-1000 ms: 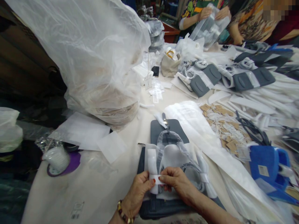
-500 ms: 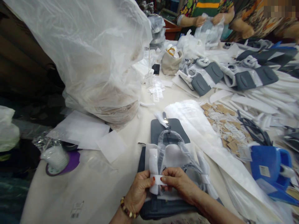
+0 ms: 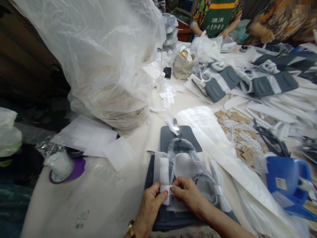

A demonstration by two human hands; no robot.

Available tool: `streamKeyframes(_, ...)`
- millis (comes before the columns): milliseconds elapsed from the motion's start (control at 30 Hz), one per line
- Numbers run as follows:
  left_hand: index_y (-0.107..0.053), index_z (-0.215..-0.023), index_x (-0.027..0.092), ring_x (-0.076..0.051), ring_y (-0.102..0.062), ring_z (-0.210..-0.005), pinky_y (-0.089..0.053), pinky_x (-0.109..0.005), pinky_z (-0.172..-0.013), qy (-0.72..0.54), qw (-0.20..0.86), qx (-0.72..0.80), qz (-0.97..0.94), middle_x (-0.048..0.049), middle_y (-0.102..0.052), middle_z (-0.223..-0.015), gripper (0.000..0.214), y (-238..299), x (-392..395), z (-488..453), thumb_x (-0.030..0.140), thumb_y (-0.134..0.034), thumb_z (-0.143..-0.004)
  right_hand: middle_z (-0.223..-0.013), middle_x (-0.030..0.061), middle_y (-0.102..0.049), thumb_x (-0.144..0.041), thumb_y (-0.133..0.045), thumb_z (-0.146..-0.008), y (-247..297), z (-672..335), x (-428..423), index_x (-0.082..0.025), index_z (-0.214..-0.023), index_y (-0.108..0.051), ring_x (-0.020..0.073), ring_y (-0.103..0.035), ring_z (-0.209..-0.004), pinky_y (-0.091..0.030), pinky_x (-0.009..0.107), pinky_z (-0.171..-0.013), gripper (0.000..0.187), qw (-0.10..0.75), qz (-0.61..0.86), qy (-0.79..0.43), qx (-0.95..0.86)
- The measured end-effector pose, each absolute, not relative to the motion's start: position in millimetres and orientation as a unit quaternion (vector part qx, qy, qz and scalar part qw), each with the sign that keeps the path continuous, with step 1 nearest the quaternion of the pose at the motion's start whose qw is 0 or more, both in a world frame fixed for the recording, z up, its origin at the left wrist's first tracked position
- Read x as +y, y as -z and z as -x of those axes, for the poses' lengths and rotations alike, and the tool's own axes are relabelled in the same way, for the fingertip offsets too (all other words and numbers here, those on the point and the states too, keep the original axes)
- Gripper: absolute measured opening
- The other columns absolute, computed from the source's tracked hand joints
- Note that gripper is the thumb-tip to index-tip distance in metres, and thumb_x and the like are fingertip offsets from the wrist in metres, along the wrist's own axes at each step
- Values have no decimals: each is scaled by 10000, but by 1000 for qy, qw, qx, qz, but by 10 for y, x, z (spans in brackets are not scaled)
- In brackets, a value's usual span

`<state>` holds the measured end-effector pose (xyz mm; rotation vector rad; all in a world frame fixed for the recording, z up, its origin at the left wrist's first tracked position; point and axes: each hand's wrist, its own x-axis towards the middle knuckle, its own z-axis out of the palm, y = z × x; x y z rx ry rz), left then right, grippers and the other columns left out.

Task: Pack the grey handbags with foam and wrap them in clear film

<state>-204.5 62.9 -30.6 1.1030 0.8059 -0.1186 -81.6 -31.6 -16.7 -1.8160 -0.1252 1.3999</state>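
Note:
A dark grey bag (image 3: 179, 137) lies flat on the table in front of me, its handles wrapped in clear plastic and white foam. My left hand (image 3: 151, 206) and my right hand (image 3: 187, 195) meet at the left handle's white foam wrap (image 3: 164, 177). Both hands pinch the foam wrap low on the handle, thumbs and fingertips pressed together on it. A second wrapped strap (image 3: 218, 188) lies to the right of my right hand.
A big clear plastic sack of beige goods (image 3: 109, 66) stands at the left. White paper sheets (image 3: 91, 138), a purple tape reel (image 3: 66, 165), brown tags (image 3: 237, 132) and a blue bag (image 3: 287, 178) lie about. Other people work with grey bags (image 3: 247, 82) at the far side.
My hands have drawn closer together on the foam wrap, and the strip between them looks shorter. The people at the far side have lowered their plastic bags.

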Motion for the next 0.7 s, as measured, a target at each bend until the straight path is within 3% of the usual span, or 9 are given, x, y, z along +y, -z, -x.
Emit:
streamKeyframes(267, -596, -878, 150, -179, -525, -684, -389, -267, -645, 54, 628, 393, -670, -43, -629, -759, 263, 217, 571, 1930, 335, -436, -783, -538, -31, -461, -135, -493, -634, 145, 961, -221, -186, -580, -435, 123, -414, -564, -242, 258, -557, 94, 344, 813, -461, -88)
streamKeyframes(367, -585, -855, 153, -179, -521, -691, -386, -266, -647, 59, 644, 385, -658, -37, -618, -753, 250, 234, 596, 1955, 347, -446, -780, -537, -31, -469, -157, -484, -585, 88, 909, -258, -176, -600, -463, 122, -424, -554, -266, 249, -537, 32, 365, 779, -501, -95)
streamKeyframes(467, -579, -808, 148, -163, -487, -665, -378, -253, -614, 57, 680, 397, -615, -14, -583, -703, 236, 250, 629, 1975, 362, -495, -753, -611, -2, -572, -175, -487, -525, 38, 807, -317, -138, -690, -571, 131, -501, -603, -351, 237, -565, 188, 461, 651, -599, -67)
streamKeyframes(533, -582, -806, 142, -154, -482, -660, -380, -246, -609, 49, 712, 401, -575, -6, -579, -690, 230, 249, 637, 1969, 354, -523, -740, -642, 18, -615, -200, -532, -554, 39, 764, -343, -126, -709, -605, 134, -541, -625, -394, 242, -604, 187, 508, 585, -631, -37)
streamKeyframes(600, -586, -807, 137, -150, -497, -653, -386, -241, -611, 42, 747, 394, -535, -3, -588, -670, 222, 242, 632, 1951, 345, -539, -744, -604, 18, -613, -274, -614, -601, 76, 759, -350, -129, -658, -599, 124, -541, -578, -402, 243, -585, 157, 519, 576, -631, -17)
streamKeyframes(700, -588, -798, 134, -146, -511, -623, -390, -238, -596, 32, 787, 383, -482, 2, -584, -624, 241, 244, 610, 1922, 370, -568, -757, -538, 7, -592, -397, -704, -587, 164, 797, -330, -140, -598, -568, 108, -510, -496, -381, 238, -523, 291, 518, 594, -615, 6)
